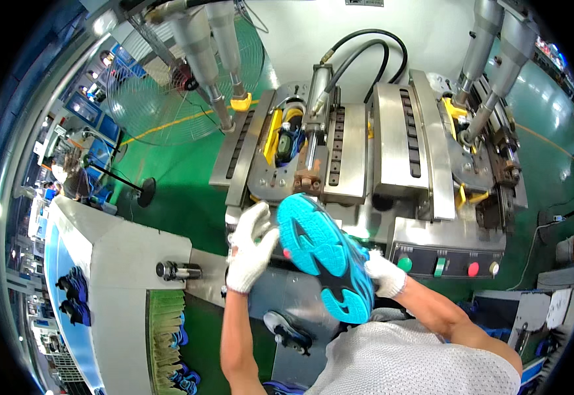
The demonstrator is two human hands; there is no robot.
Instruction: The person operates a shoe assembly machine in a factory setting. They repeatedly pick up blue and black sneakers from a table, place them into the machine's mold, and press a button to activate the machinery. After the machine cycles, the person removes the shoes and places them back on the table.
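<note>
A sports shoe [306, 240] with a bright turquoise and black sole is tilted so its underside faces up, toe toward the machine. My right hand [385, 275], in a white knit glove, grips it by the side near the heel; part of those fingers is hidden behind the shoe. Beside the toe, my gloved left hand [251, 250] is open with its fingers apart and appears to hold nothing. Farther off, the press machine [277, 187] has another dark shoe [291, 138] seated between yellow pads in its left station.
A control panel [448, 257] with coloured buttons fronts the machine's right station [402, 145]. Below my hands, a grey and black shoe [288, 332] lies on a metal surface. To the left stand a grey table [119, 263], a rack of shoes [168, 342] and a fan [185, 85].
</note>
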